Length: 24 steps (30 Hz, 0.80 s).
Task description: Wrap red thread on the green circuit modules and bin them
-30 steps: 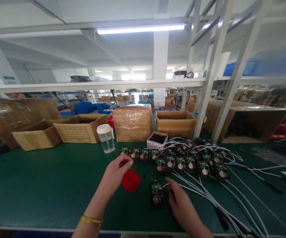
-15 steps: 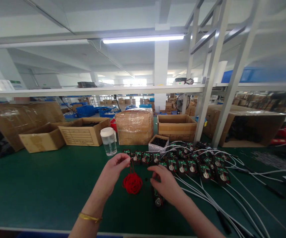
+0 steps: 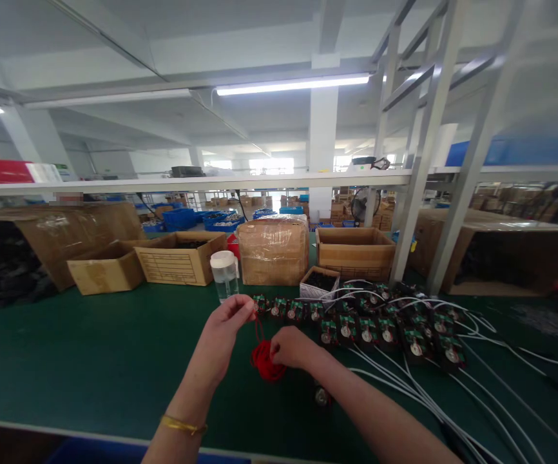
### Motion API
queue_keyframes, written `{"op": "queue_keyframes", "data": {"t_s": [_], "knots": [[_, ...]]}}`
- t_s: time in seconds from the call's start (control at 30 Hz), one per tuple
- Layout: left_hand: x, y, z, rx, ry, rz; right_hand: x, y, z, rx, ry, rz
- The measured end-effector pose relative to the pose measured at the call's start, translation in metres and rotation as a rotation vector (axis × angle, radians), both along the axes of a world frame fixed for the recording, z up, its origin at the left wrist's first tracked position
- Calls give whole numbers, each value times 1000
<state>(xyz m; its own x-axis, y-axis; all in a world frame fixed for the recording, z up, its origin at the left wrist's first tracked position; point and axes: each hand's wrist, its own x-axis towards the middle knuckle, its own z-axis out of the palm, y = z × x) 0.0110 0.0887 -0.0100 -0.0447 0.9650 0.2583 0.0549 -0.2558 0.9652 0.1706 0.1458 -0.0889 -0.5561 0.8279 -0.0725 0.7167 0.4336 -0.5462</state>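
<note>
1. Left hand: pinching a strand of the red bundle, thumb against fingertips.
2. Red bundle: showing just below, between both hands.
3. Right hand: touching the bundle's right side, fingers bent; whether they are gripping, cannot tell.
4. Circuit module: lying on the green table, partly hiding behind the right forearm.

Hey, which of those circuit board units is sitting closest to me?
The lone circuit board unit, mostly hidden by your right forearm: it sits nearest the front of the table, apart from the other units farther back.
</note>
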Motion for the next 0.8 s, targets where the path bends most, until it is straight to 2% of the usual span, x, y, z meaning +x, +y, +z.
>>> {"op": "queue_keyframes", "data": {"t_s": [0.17, 0.3, 0.43, 0.57, 0.8], "knots": [[5, -19, 14, -51, 20, -36, 21, -10, 18, 89, 189, -127], [14, -36, 18, -83, 102, 6, 49, -37, 32, 126, 422, -195], [27, -44, 11, -164, 182, -1, 67, -67, 34, 5, 678, -189], [44, -47, 1, -231, 194, -46, 74, -83, 29, -153, 886, -190], [65, -54, -14, -405, -114, -131, 84, -99, 25, -206, 1006, -188]]}}
